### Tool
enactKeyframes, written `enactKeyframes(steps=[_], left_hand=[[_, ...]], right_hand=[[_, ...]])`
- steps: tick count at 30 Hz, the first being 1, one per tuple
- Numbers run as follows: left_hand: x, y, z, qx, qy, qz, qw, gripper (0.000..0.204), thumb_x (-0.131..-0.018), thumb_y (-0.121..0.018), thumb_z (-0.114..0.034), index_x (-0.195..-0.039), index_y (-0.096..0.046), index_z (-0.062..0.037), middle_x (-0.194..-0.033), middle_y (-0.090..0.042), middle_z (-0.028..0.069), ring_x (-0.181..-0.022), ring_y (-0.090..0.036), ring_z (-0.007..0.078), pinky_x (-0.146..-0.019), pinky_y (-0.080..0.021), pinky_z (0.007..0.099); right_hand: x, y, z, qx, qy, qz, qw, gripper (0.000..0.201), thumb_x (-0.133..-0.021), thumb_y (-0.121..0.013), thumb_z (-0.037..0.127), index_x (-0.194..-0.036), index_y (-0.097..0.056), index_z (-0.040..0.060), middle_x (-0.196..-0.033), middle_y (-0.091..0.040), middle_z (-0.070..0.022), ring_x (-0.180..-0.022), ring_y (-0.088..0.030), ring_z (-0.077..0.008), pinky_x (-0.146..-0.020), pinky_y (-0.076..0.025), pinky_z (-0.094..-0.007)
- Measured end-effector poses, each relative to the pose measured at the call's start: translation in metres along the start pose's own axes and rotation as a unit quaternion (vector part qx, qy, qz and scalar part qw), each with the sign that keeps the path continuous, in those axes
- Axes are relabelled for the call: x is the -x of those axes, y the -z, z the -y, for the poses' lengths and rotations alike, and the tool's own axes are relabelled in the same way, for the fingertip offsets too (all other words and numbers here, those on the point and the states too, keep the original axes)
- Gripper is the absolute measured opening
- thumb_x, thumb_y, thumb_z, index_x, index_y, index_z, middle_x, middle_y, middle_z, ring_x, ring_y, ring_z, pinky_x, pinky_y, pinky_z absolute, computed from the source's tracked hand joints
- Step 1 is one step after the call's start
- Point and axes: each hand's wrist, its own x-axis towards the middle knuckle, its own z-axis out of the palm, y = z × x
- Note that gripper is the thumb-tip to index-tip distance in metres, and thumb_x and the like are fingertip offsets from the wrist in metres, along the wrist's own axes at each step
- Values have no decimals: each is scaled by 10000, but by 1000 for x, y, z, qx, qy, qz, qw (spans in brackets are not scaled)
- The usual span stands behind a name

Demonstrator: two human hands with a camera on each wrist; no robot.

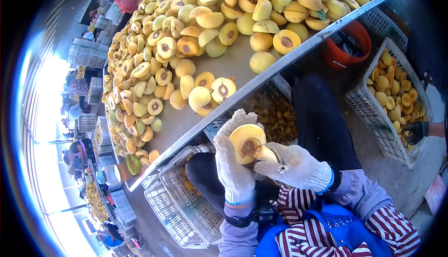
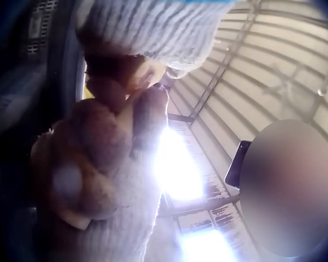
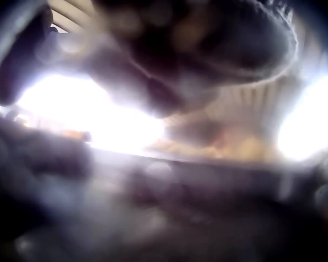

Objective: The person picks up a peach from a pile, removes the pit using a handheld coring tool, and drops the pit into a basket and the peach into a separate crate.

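the gloved left hand [image 1: 234,163] grips a yellow fruit half [image 1: 241,140], cut face up against its palm; the right hand [image 1: 298,166], just beside it, pinches a small orange piece [image 1: 265,154] at the half's brown centre. beyond both hands, fruit halves [image 1: 210,20] heap the worktop [image 1: 261,82]; a crate [image 1: 373,117] of more stands right of the right hand.

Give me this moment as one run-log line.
left hand: holds fruit half | right hand: pinches yellow piece at that half | table: piled halves | right crate: more halves
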Motion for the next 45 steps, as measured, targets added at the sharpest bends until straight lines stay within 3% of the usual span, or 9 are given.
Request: enactKeyframes(steps=[11,16,22,26,29,31,35,39,45], left_hand=[[-1,-12,-20,-228,-32,27,973,407,-1016,-480,-307,-1118,-647,50,-1050,-695,156,-864,-689,210,-739,-558,318],[-8,-2,-9,-370,-327,96,864,607,-997,-460,-493,-1044,-650,82,-989,-690,198,-777,-680,243,-690,-543,320],[-5,-14,-15,-24,34,26,999,648,-1010,-390,-530,-1229,-558,56,-1069,-676,176,-884,-682,268,-667,-571,322],[-8,27,-22,-70,-29,-104,992,671,-978,-431,-577,-1247,-545,28,-1044,-652,152,-831,-661,218,-529,-534,277],[-14,116,-35,-369,-164,-273,873,431,-983,-556,-341,-1183,-615,36,-1124,-653,144,-1054,-624,241,-885,-524,345],[-15,127,-51,-831,-214,-208,470,312,-910,-645,-238,-1124,-667,-12,-1146,-665,158,-1160,-584,317,-985,-463,375],[-64,108,-36,-573,-206,-155,778,443,-823,-717,-115,-1244,-598,-45,-1319,-549,208,-1267,-501,351,-1047,-421,417],[-131,79,-21,-730,-174,-36,660,631,-808,-735,-245,-1371,-507,-75,-1373,-532,169,-1188,-579,292,-1015,-450,369],[-115,78,-23,-94,-45,17,994,479,-962,-573,-343,-1293,-530,0,-1102,-626,144,-912,-665,229,-795,-564,334]], right_hand=[[0,21,0,-308,-204,276,887,375,-966,-572,400,-981,-603,27,-577,-560,-47,-417,-508,-100,-384,-367,-221],[3,25,-15,-456,-256,371,767,441,-974,-555,410,-898,-595,-22,-542,-531,-28,-388,-469,-76,-343,-330,-198],[14,14,-9,-532,-247,390,710,281,-963,-600,241,-1002,-617,-36,-636,-573,-11,-509,-517,-48,-393,-368,-183],[2,30,-10,-483,-259,370,750,264,-938,-637,221,-972,-641,-41,-643,-592,-10,-386,-462,-51,-335,-318,-175],[0,30,-11,-482,-216,294,797,317,-882,-667,281,-855,-625,-32,-632,-572,-72,-385,-461,-81,-324,-353,-203],[-4,21,-12,-459,-202,295,813,306,-925,-641,281,-868,-629,-19,-566,-543,-43,-367,-460,-77,-316,-344,-201],[-13,23,-4,-402,-277,342,802,273,-953,-627,271,-880,-615,8,-528,-516,-20,-354,-454,-82,-307,-350,-208],[-11,22,1,-393,-274,281,832,282,-946,-633,315,-894,-597,41,-531,-514,-5,-361,-447,-71,-312,-324,-202],[-14,28,-1,-386,-208,242,866,246,-935,-650,328,-932,-587,90,-551,-519,28,-396,-454,-52,-367,-328,-187]])
